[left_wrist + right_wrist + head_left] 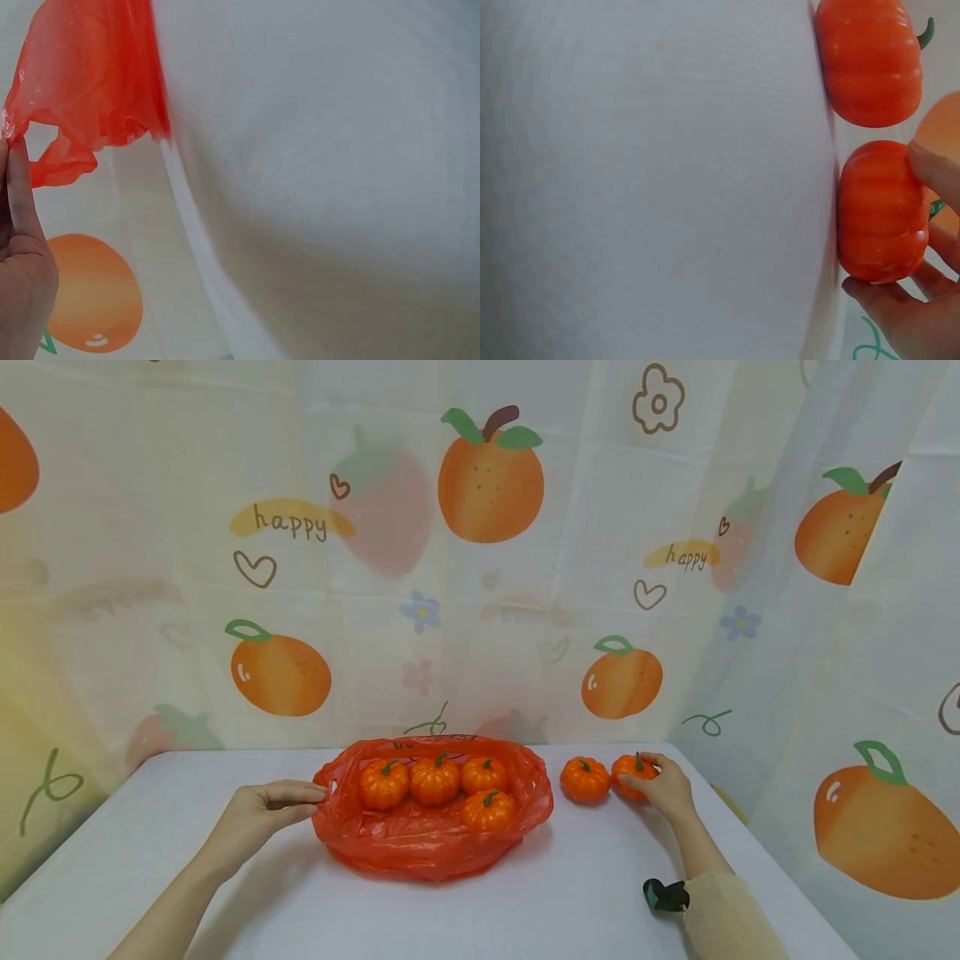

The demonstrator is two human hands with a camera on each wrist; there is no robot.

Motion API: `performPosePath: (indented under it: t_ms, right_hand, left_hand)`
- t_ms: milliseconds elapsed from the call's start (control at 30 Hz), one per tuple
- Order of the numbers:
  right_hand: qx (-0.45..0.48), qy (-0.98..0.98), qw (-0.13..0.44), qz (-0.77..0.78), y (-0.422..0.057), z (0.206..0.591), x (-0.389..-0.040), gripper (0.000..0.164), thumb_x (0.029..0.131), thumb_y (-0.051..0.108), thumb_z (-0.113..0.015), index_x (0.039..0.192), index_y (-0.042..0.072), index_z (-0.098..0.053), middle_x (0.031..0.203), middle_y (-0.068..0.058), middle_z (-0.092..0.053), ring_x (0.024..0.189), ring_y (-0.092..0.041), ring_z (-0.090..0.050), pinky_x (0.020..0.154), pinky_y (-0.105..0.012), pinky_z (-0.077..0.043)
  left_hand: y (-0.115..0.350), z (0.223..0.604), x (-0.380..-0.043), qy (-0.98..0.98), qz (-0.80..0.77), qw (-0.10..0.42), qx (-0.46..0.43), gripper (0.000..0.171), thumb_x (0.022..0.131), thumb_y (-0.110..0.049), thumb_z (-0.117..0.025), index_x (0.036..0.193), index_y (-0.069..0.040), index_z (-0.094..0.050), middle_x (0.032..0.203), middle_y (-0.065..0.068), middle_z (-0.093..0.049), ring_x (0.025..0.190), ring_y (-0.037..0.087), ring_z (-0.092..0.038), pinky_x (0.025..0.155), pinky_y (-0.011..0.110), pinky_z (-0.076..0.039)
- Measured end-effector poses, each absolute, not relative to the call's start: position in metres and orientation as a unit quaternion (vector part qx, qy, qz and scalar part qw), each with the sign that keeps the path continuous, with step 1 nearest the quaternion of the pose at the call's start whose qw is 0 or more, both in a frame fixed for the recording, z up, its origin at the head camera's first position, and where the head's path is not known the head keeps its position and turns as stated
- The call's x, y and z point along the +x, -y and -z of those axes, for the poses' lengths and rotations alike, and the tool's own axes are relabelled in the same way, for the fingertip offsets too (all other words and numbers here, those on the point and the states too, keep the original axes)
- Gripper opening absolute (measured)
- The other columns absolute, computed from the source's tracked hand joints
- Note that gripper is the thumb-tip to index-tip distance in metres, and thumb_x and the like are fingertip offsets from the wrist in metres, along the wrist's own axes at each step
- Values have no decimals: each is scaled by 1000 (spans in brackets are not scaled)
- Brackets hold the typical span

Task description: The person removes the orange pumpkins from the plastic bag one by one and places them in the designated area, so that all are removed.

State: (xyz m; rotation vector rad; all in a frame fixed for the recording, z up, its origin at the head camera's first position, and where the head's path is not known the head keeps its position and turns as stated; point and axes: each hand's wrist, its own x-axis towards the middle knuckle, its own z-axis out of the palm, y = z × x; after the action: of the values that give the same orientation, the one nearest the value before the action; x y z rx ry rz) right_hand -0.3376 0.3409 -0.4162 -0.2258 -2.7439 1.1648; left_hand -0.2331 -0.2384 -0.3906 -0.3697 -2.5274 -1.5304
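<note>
A red plastic bag [420,856] lies spread wide on the table, with several small orange pumpkins [435,779] inside it. At its left edge my left hand [251,817] pinches the bag's rim between thumb and fingers; the left wrist view shows the fingers [22,195] at the red film beside a hole in it. To the right of the bag, my right hand [670,789] holds a pumpkin [883,214] with a green stem, thumb and fingers around its sides. Another pumpkin [585,780] sits between that one and the bag.
The table [585,893] has a white cover. Behind it and along the right side hangs a pale curtain [480,652] printed with fruit, and the table's back edge runs close to it. A dark green object [664,896] is at the right wrist by the sleeve.
</note>
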Motion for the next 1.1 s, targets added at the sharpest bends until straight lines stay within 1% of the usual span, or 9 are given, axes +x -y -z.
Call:
performPosePath:
  t_ms: [100, 200, 433, 533, 667, 733, 933, 1100]
  right_hand:
    - [-74, 916, 74, -388, -341, 416, -338, 73, 89, 34, -71, 144, -3, -40, 148, -32, -38, 133, -48, -37, 114, -63, -34]
    - [-70, 918, 76, -383, -341, 416, -338, 73, 88, 34, -73, 144, -3, -41, 148, -32, -39, 133, -48, -38, 114, -63, -34]
    - [-67, 922, 82, -372, -342, 417, -339, 74, 87, 35, -74, 143, -3, -43, 146, -32, -41, 132, -47, -40, 114, -62, -34]
    - [-67, 921, 81, -375, -342, 417, -339, 73, 87, 34, -74, 143, -3, -43, 147, -32, -41, 133, -47, -39, 114, -62, -34]
    - [-69, 920, 80, -378, -343, 417, -340, 72, 89, 33, -72, 143, -3, -42, 148, -31, -40, 134, -47, -38, 114, -62, -34]
    - [-67, 921, 80, -376, -342, 418, -340, 73, 89, 34, -71, 143, -3, -42, 148, -32, -40, 133, -48, -38, 114, -63, -35]
    - [-66, 923, 80, -371, -342, 417, -339, 72, 91, 38, -69, 143, -3, -42, 147, -32, -41, 134, -48, -38, 114, -63, -34]
    - [-70, 924, 90, -364, -341, 415, -339, 70, 92, 37, -68, 143, -4, -43, 147, -33, -41, 135, -49, -38, 114, -61, -35]
  left_hand:
    - [239, 391, -233, 845, 513, 83, -125, 31, 88, -24, -74, 113, -5, -74, 110, -12, -75, 103, -19, -58, 85, 7, -51]
    - [239, 392, -233, 843, 515, 82, -128, 29, 89, -23, -74, 113, -7, -75, 112, -8, -75, 103, -18, -59, 85, 8, -51]
    - [240, 393, -234, 842, 517, 81, -134, 29, 89, -23, -73, 113, -7, -75, 113, -7, -75, 104, -17, -59, 85, 9, -52]
    - [240, 393, -234, 843, 515, 82, -133, 28, 89, -23, -73, 113, -8, -75, 114, -4, -75, 104, -18, -59, 85, 9, -52]
    - [240, 393, -235, 843, 516, 81, -131, 29, 89, -23, -74, 112, -7, -75, 113, -9, -75, 103, -18, -59, 85, 9, -52]
    - [240, 393, -235, 842, 516, 80, -131, 29, 89, -23, -74, 112, -6, -75, 113, -9, -75, 103, -18, -59, 85, 9, -52]
    - [241, 393, -234, 844, 516, 77, -128, 28, 89, -24, -74, 112, -9, -75, 116, -2, -74, 104, -18, -59, 85, 9, -52]
    - [241, 393, -234, 842, 517, 78, -131, 28, 89, -24, -74, 112, -8, -75, 116, -3, -75, 104, -18, -59, 85, 10, -52]
